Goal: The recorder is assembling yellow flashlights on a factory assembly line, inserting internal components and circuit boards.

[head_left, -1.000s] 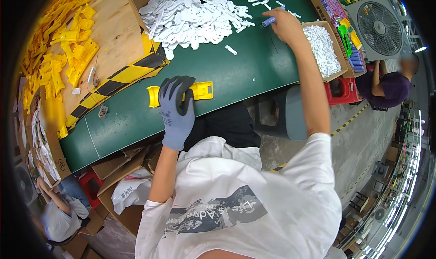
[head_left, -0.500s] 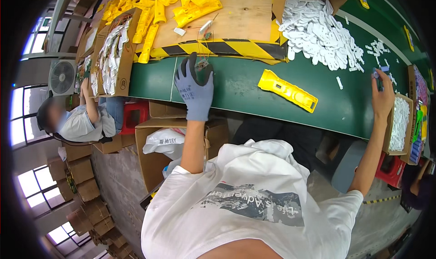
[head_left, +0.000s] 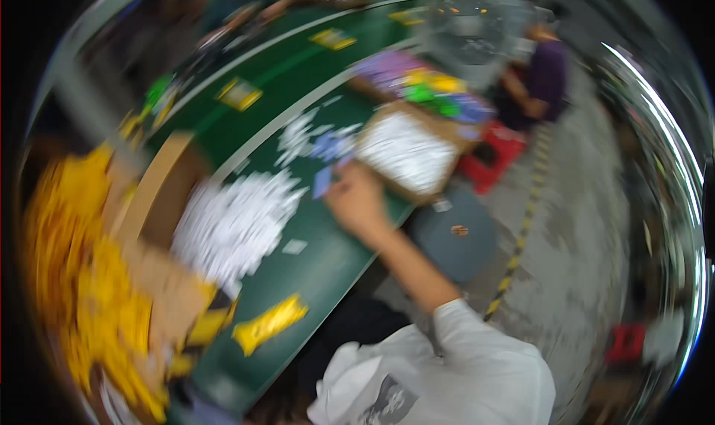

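My bare right hand (head_left: 359, 200) reaches over the green table (head_left: 331, 242), fingers closed at a small flat blue piece (head_left: 322, 181). Motion blur hides the finer shape of that piece. Just beyond the fingertips lie more small blue pieces (head_left: 328, 146) among scattered white ones (head_left: 295, 138). My gloved left hand (head_left: 199, 406) shows only as a smear at the lower edge, beside the striped table border; its fingers cannot be made out. Between my hands a yellow plastic housing (head_left: 269, 324) lies on the table.
A heap of white parts (head_left: 234, 227) spills from a cardboard box (head_left: 160, 190). Yellow housings (head_left: 97, 276) pile up on the left. A carton of white pieces (head_left: 408, 153) stands right of my hand, near a grey stool (head_left: 456, 235). Another person (head_left: 540, 78) sits beyond a red stool (head_left: 495, 153).
The view has swung sharply to the right and blurred. The blue piece now shows at my right fingertips. My left hand has slipped to the lower edge of the picture.
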Demonstrator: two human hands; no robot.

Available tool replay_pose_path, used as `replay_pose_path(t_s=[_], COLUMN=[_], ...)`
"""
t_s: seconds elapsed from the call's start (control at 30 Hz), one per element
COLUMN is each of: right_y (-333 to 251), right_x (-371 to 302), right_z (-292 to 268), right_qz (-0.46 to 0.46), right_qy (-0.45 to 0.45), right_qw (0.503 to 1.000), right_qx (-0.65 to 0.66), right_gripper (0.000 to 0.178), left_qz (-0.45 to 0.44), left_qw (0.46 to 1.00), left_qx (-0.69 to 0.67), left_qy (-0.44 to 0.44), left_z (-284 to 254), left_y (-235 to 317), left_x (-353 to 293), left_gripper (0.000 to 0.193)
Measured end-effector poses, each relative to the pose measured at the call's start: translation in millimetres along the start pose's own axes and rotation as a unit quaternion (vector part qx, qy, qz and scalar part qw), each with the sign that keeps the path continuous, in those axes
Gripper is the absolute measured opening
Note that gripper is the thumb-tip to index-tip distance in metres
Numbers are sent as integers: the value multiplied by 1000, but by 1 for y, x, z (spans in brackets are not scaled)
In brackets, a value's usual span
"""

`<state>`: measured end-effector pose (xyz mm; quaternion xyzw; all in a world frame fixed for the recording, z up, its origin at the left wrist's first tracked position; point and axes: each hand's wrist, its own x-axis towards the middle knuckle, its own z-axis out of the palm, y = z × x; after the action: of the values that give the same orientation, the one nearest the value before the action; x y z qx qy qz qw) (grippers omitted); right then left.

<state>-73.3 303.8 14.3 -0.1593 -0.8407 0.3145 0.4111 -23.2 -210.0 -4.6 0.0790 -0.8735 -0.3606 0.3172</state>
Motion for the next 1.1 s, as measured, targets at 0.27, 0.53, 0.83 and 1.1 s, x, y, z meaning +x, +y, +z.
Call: replay_pose_path(t_s=[0.27,0.53,0.83,1.1], right_y=[-120,-145,-96,-90], right_x=[-82,-110,-112,-97], right_z=[-8,20,-11,-27], right_qz=[-144,-188,-227,-128], right_qy=[-193,-433,-197,-160], right_qw=[918,822,940,971], right_qx=[316,320,159,125], right_gripper=[57,20,14,13], left_qz=[114,-82,-168,-287], left_qw=[968,899,846,750], left_qx=[-217,-398,-442,-516], left_qy=[-44,-166,-246,-299], left_z=[28,33,60,69], left_y=[210,259,212,225], left_x=[4,-23,-13,-28], left_gripper=[30,20,8,22])
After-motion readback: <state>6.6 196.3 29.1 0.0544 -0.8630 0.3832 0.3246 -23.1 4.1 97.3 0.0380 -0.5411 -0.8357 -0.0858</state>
